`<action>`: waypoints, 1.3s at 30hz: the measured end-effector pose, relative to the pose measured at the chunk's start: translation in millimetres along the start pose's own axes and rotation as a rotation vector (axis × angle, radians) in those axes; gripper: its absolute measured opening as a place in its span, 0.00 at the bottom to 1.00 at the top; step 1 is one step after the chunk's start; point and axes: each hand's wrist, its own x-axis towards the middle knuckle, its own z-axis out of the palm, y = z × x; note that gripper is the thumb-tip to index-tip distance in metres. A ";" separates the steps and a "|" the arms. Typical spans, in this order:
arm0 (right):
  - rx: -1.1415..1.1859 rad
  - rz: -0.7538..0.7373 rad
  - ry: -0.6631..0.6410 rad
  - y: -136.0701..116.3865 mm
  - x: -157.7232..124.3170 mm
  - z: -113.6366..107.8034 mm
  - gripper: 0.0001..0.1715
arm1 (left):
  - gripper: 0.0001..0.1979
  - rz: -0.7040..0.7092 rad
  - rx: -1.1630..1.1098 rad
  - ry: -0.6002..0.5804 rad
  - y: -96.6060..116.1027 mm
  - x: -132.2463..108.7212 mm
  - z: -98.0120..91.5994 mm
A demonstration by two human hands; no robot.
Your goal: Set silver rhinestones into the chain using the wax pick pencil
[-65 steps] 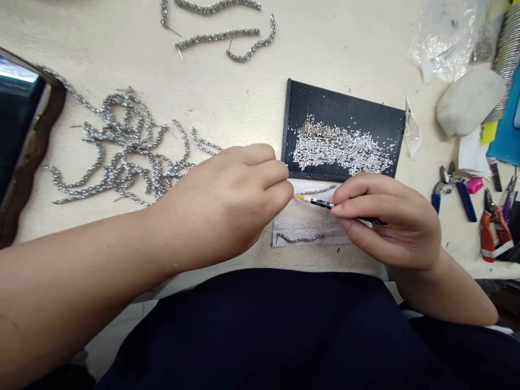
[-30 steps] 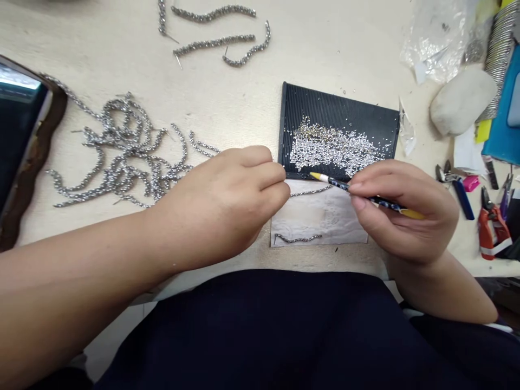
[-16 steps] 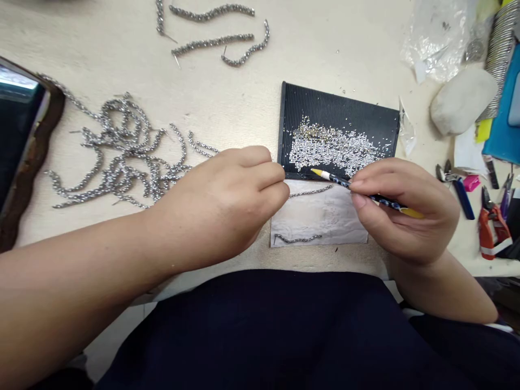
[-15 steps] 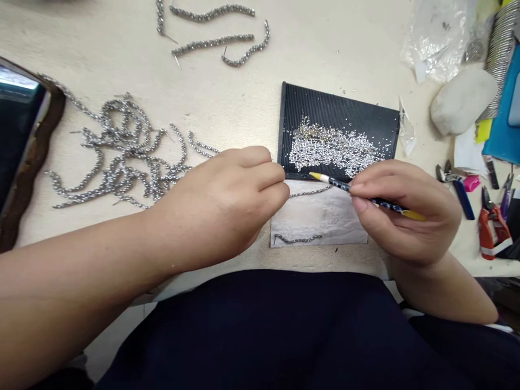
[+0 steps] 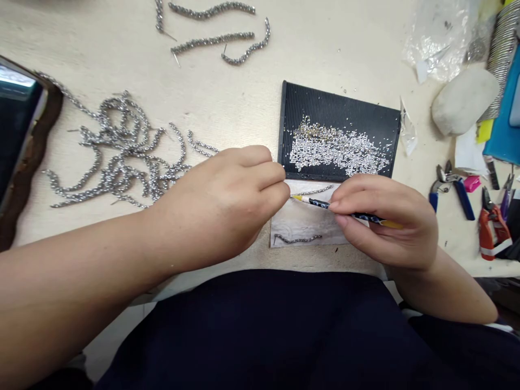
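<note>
My right hand pinches a dark patterned pencil with a pale yellow tip. That tip points left and meets the fingers of my left hand. The left hand is closed, knuckles up; its fingertips and whatever they grip are hidden. A thin silver beaded strand lies behind the pencil on a white cloth. Nearer to me on the cloth is another short beaded strand with a pin at one end. Just behind, a black ridged tray carries many tiny shiny stones.
A tangled pile of silver beaded strands lies left, beside a dark-framed screen. More strands lie at the back. On the right are a whitish lump, plastic bags, blue-handled pliers and red-handled cutters.
My right hand has moved left and slightly toward me, bringing the pencil tip from the tray's front edge to the left fingers. My left hand has stayed in place.
</note>
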 end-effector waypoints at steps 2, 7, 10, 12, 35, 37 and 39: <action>-0.002 0.005 -0.007 0.1 -0.2 -0.3 0.15 | 0.14 0.008 0.000 0.012 0.2 0.1 -0.6; 0.016 -0.008 0.026 1.2 -2.0 -2.3 0.15 | 0.14 0.024 0.007 0.060 -0.5 -1.2 1.0; 0.039 -0.016 0.028 1.7 -1.9 -2.4 0.14 | 0.14 0.017 0.017 0.056 -0.5 -0.8 3.6; 0.042 -0.018 0.010 1.6 -1.2 -1.8 0.13 | 0.14 0.018 0.021 0.053 -0.1 0.0 4.6; 0.012 -0.005 -0.002 0.7 -0.6 -2.4 0.13 | 0.14 0.029 0.023 0.074 0.0 0.3 1.3; 0.018 -0.001 0.006 0.5 -0.7 -3.1 0.14 | 0.15 0.031 0.023 0.076 -0.5 -0.1 0.9; 0.027 0.000 0.016 0.5 -0.8 -3.2 0.16 | 0.15 0.033 0.025 0.070 -0.8 -0.5 0.9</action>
